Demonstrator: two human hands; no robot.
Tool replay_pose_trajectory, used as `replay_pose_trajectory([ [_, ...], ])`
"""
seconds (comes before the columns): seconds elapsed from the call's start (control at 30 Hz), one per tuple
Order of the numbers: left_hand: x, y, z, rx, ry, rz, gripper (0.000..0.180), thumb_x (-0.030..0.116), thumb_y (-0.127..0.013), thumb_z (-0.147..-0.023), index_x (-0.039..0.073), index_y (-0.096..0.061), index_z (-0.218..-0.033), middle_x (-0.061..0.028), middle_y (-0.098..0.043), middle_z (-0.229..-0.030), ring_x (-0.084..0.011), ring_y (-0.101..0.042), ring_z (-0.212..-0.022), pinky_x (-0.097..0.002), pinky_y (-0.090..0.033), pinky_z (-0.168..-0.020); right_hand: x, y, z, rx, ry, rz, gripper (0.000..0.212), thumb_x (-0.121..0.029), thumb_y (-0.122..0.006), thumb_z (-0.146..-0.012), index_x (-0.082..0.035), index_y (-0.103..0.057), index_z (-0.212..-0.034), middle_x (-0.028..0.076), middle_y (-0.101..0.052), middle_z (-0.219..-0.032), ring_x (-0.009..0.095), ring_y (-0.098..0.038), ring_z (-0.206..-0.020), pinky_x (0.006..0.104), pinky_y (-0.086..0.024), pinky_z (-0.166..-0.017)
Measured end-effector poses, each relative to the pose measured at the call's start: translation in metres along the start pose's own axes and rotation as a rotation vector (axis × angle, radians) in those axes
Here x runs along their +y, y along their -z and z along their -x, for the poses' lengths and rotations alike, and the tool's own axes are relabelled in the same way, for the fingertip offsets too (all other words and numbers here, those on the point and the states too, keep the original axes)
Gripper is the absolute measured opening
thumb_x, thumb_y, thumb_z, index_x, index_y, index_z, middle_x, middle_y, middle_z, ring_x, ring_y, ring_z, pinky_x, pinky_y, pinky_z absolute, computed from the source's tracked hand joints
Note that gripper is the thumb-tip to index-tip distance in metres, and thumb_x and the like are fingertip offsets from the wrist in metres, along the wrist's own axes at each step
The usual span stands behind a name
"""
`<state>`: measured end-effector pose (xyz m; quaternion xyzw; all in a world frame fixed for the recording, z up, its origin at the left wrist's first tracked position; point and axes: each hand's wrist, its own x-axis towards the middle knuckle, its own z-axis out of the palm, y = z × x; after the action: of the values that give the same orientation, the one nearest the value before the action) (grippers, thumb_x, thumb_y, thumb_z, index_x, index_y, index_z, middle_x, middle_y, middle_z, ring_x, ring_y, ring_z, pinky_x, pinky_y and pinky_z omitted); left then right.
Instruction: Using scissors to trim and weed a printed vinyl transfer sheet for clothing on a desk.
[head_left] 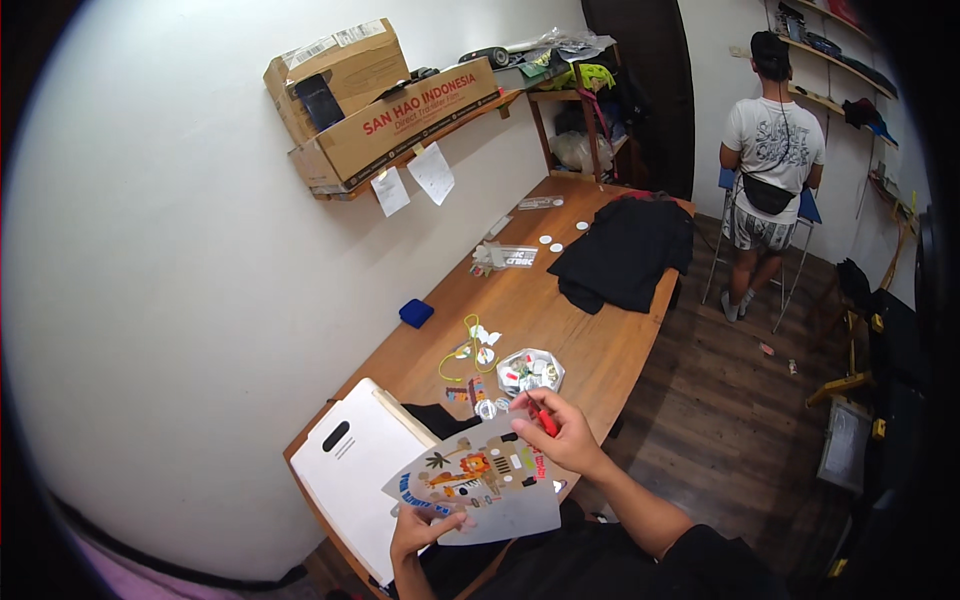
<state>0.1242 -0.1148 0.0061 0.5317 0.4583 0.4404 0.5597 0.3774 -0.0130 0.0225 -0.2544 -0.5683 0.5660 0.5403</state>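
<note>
My left hand (425,528) pinches the lower left edge of a translucent transfer film sheet (522,512), its thumb on top. Printed on the film are a lion, a giraffe, a palm tree, a vehicle and coloured lettering. Small scissors with red handles (547,423) are gripped in my right hand (575,445), at the sheet's upper right edge. Their dark blades point up and to the left; whether they touch the film I cannot tell. Just beyond lies an octagonal dish (530,371) of cut scraps. Loose film cutouts (465,390) are scattered beside it.
A white board with a handle slot (365,450) lies on the left of the wooden table (600,365). Farther along are a blue pouch (416,313), clear film pieces (505,257) and folded black cloth (625,250). Cardboard boxes (400,120) fill a wall shelf. Another person (775,150) stands at the back right.
</note>
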Motion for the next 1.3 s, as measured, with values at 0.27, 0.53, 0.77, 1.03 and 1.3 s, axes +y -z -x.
replay_pose_trajectory([
  [0.27, -0.013, -0.006, 0.021, 0.211, -0.312, 0.621, 0.107, 0.060, -0.071, -0.065, 0.011, -0.017, -0.142, -0.0144, -0.034, -0.139, -0.0380, -0.045, -0.118, -0.0493, -0.050, -0.083, -0.007, -0.020, 0.020, 0.467, 0.071, -0.228, 0.011, -0.008, -0.059, -0.089, -0.002, -0.055, -0.096, -0.002, -0.055, -0.082, 0.002, -0.049, -0.072, 0.0173, -0.041, -0.066],
  [0.53, -0.023, -0.065, -0.013, 0.053, -0.364, 0.395, 0.085, 0.008, -0.064, -0.083, 0.016, -0.006, -0.144, -0.0305, -0.048, -0.122, -0.0411, -0.061, -0.094, -0.0522, -0.053, -0.079, 0.010, -0.019, 0.018, 0.729, 0.203, -0.265, 0.012, -0.009, -0.061, -0.088, -0.004, -0.052, -0.095, -0.001, -0.055, -0.080, 0.002, -0.046, -0.058, 0.0164, -0.038, -0.050],
  [0.77, 0.004, -0.052, -0.016, 0.238, -0.301, 0.209, 0.074, -0.011, -0.052, -0.083, 0.012, -0.011, -0.141, -0.0288, -0.055, -0.110, -0.0350, -0.065, -0.079, -0.0421, -0.059, -0.058, 0.015, 0.005, 0.022, 0.579, 0.152, -0.445, 0.008, -0.010, -0.053, -0.092, -0.005, -0.048, -0.095, 0.010, -0.060, -0.086, 0.002, -0.036, -0.039, 0.0176, -0.028, -0.033],
  [1.03, 0.000, -0.039, -0.018, 0.315, -0.263, 0.106, 0.073, -0.012, -0.055, -0.081, 0.007, -0.016, -0.140, -0.0235, -0.049, -0.118, -0.0363, -0.062, -0.093, -0.0413, -0.059, -0.057, -0.002, 0.033, 0.013, 0.184, 0.086, 0.009, 0.017, -0.011, -0.059, -0.089, 0.000, -0.055, -0.102, 0.002, -0.056, -0.091, 0.006, -0.052, -0.086, 0.0204, -0.043, -0.076],
  [1.3, -0.013, -0.036, -0.024, 0.060, -0.470, 0.584, 0.115, 0.074, -0.062, -0.062, 0.016, -0.006, -0.144, -0.0290, -0.034, -0.135, -0.0477, -0.055, -0.101, -0.0527, -0.056, -0.070, 0.011, -0.001, 0.023, 0.385, -0.035, -0.262, 0.012, -0.008, -0.061, -0.088, 0.000, -0.054, -0.096, -0.001, -0.058, -0.082, 0.004, -0.054, -0.075, 0.0195, -0.044, -0.068],
])
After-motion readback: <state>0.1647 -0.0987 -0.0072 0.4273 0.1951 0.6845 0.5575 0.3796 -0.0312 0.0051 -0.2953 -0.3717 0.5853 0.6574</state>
